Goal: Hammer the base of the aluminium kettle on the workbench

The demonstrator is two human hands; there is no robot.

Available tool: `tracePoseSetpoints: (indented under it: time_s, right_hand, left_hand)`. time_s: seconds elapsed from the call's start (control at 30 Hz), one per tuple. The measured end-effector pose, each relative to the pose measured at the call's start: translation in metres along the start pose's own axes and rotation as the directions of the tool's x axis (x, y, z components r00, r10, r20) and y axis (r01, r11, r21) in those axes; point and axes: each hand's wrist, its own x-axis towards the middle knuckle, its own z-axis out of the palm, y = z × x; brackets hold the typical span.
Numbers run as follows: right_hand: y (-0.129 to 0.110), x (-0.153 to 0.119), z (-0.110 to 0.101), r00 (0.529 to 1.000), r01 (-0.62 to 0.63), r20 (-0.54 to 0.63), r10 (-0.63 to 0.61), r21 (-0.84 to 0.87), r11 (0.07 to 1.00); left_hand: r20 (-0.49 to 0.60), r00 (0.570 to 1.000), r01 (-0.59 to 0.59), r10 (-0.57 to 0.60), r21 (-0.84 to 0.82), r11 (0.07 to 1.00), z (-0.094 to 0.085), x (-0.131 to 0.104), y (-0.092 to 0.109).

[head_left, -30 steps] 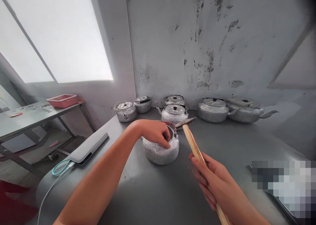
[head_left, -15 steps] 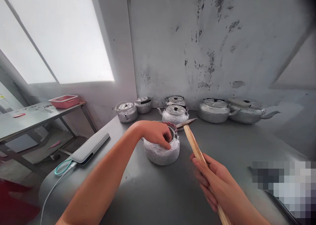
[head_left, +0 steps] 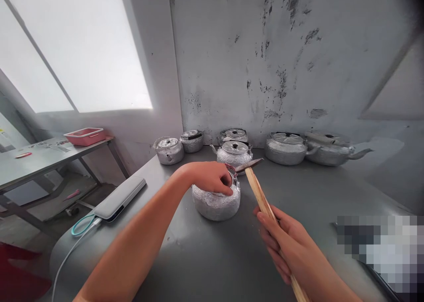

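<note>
A dented silver kettle without a visible lid stands on the grey table in front of me. My left hand reaches over its top and grips it at the open mouth, fingers curled inward and partly hidden. Red-and-dark wrapping shows on the kettle's handle behind that hand. My right hand is closed around the wooden shaft of a hammer. The narrow metal hammer head points up and lies just right of the kettle's rim; whether they touch I cannot tell.
Several more silver kettles stand along the wall, among them a lidded kettle straight behind. A grey power bank with a cable lies at left. Beyond it, a side table bears a pink basket. A blurred-out patch covers the lower right.
The left thumb has shifted slightly upward at the kettle's mouth. The hammer and right hand stay almost the same; the whole view has moved a touch.
</note>
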Motion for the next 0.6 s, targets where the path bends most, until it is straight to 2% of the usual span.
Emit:
tracePoseSetpoints:
  time_s: [0.23,0.37,0.47,0.6]
  right_hand:
    - [-0.0031,-0.0013,0.0010,1.000,0.009,-0.007,-0.009,0.002,1.000]
    - [-0.0007,-0.0001,-0.0005,1.000,0.002,0.000,-0.002,0.008,1.000]
    - [0.0022,0.0006,-0.0015,1.000,0.009,0.026,-0.009,0.011,1.000]
    - [0.0035,0.0009,-0.0031,0.999,0.004,0.038,-0.004,0.006,1.000]
  left_hand:
    - [-0.015,0.994,0.108,-0.108,0.011,0.994,0.0004,0.0008,0.0040]
    - [-0.040,0.997,0.071,-0.071,0.010,0.997,0.0007,0.0008,0.0034]
    - [-0.012,0.999,0.044,-0.044,-0.018,0.999,-0.0019,-0.0037,0.0030]
    - [0.012,0.996,0.091,-0.090,-0.017,0.996,-0.0042,-0.0069,0.0057]
